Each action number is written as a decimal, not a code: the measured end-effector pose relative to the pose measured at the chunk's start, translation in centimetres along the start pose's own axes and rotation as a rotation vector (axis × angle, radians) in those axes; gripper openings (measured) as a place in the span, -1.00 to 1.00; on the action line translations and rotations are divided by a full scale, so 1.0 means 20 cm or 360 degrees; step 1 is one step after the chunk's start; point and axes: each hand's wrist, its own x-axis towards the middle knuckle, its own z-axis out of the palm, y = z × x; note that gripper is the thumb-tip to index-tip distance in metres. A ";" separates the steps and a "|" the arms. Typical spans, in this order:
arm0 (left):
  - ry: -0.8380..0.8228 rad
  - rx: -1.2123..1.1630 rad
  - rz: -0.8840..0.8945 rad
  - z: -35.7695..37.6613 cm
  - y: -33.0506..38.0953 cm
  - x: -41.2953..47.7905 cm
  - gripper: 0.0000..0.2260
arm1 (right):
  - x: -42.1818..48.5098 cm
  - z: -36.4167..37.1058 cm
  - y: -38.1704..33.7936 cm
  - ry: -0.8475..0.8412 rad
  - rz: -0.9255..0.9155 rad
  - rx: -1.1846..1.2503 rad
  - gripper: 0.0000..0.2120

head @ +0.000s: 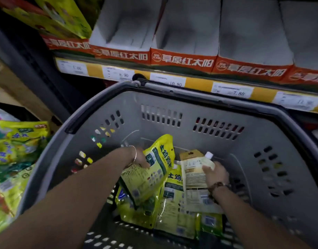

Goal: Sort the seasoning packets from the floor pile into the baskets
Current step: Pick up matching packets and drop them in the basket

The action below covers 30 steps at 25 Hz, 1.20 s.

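Inside the grey basket (pixel 188 144), two packets are held over the others.
Open room is left only along the far and right walls, and the shelf edge (pixel 199 85) is set just behind the rim. A tilted yellow packet (pixel 145 182) is gripped by the left hand (pixel 139 158), and a beige spouted pouch (pixel 194 169) is clasped by the right hand (pixel 216 174). The floor pile (pixel 14 150) is seen just beside the basket, on its left.
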 end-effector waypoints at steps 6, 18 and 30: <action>-0.0122 -0.0398 -0.0194 0.17 -0.12 0.12 -0.20 | 0.06 0.05 0.19 -0.0013 0.0382 0.0225 -0.73; 0.0326 0.1241 0.0279 0.22 -0.07 0.15 -0.34 | 0.02 0.04 0.23 0.0007 -0.0012 -0.0937 -0.54; 0.0033 0.1443 0.0722 0.44 0.00 0.20 0.08 | -0.01 0.13 0.39 -0.0834 -0.0637 -0.1114 -0.05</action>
